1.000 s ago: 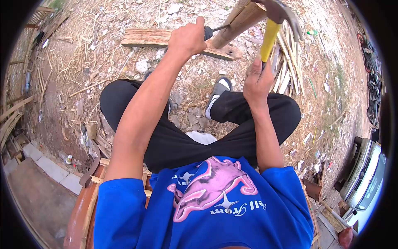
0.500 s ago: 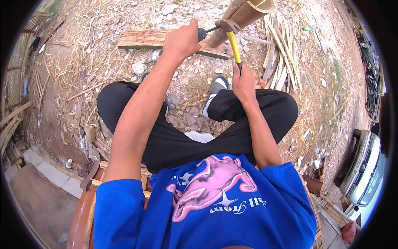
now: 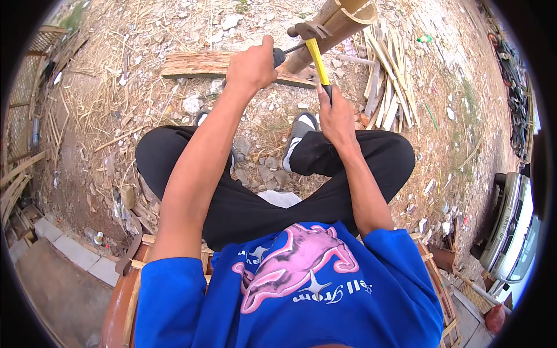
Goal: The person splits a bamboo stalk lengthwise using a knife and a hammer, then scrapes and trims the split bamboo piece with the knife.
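My left hand [image 3: 252, 68] is closed around a black-handled tool [image 3: 279, 56]. Its thin metal shaft or blade reaches right to the bamboo section [image 3: 331, 36]; whether it is a screwdriver or a knife seen edge-on I cannot tell. My right hand [image 3: 337, 117] grips the black lower end of a claw hammer [image 3: 315, 57] with a yellow handle. The hammer's metal head is just above the tool's shaft and overlaps the bamboo in view. Thick and hollow, the bamboo leans with its open end up and its lower end at a rough wooden plank [image 3: 194, 64] on the ground.
Split bamboo strips [image 3: 391, 87] lie in a pile right of the plank. Stones, straw and litter cover the dirt ground. Below me is a bamboo seat [image 3: 432, 272]. A parked car [image 3: 506, 229] stands at far right, and a woven lattice [image 3: 23, 81] at far left.
The hammer and my right hand have shifted slightly left, with the handle tilted a little more. The bamboo's upper end has moved slightly left. Both grips stay the same.
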A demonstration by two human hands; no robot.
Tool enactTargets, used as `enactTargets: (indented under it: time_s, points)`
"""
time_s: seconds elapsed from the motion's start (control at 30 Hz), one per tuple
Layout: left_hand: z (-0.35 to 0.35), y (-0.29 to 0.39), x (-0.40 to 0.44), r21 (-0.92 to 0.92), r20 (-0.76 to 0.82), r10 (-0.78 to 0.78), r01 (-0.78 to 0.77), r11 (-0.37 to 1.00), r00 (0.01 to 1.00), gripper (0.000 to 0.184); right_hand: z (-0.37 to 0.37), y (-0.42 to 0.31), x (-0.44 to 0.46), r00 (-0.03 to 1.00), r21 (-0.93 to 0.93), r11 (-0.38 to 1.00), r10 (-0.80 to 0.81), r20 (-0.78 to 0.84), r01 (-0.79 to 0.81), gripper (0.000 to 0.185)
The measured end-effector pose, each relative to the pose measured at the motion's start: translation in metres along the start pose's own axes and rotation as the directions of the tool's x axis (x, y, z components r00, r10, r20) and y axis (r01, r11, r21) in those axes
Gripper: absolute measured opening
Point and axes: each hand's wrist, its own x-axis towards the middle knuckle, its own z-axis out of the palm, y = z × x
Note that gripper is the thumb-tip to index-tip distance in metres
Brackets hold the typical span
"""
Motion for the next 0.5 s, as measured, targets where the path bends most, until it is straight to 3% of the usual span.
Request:
enactTargets:
  time_s: [0.1,0.2,0.3,0.33,0.4,0.5]
  points:
    - [-0.002,-0.003,-0.001,-0.023,-0.009,-0.018,0.018,1.000,1.000,0.043,-0.049,-0.050,0.010,0.988,0.192,0.976,-0.078,-0.132,0.103,0.038]
    - [-0.001,-0.007,0.003,-0.031,-0.018,-0.030,0.029,0.999,0.999,0.044,-0.078,-0.071,0.014,0.980,0.437,0.893,-0.024,-0.196,0.109,0.032]
    - [-0.002,-0.007,-0.001,-0.030,-0.036,0.004,-0.005,1.000,0.999,0.043,-0.024,-0.027,0.000,0.961,0.244,0.957,-0.087,-0.262,0.153,0.032]
    - [-0.001,-0.005,-0.002,-0.034,-0.031,0.010,-0.011,0.999,0.999,0.042,-0.004,0.009,-0.001,0.998,-0.030,0.998,0.051,0.038,-0.050,0.030]
    - [0.004,-0.004,-0.001,-0.032,-0.041,0.018,-0.020,0.999,0.999,0.041,0.007,0.012,-0.003,0.992,0.008,0.994,0.109,0.071,-0.110,0.029]
    - [0.004,-0.005,0.001,-0.038,-0.023,0.022,-0.023,0.999,0.999,0.041,-0.031,-0.040,0.004,1.000,0.158,0.987,0.029,0.001,-0.029,0.031]
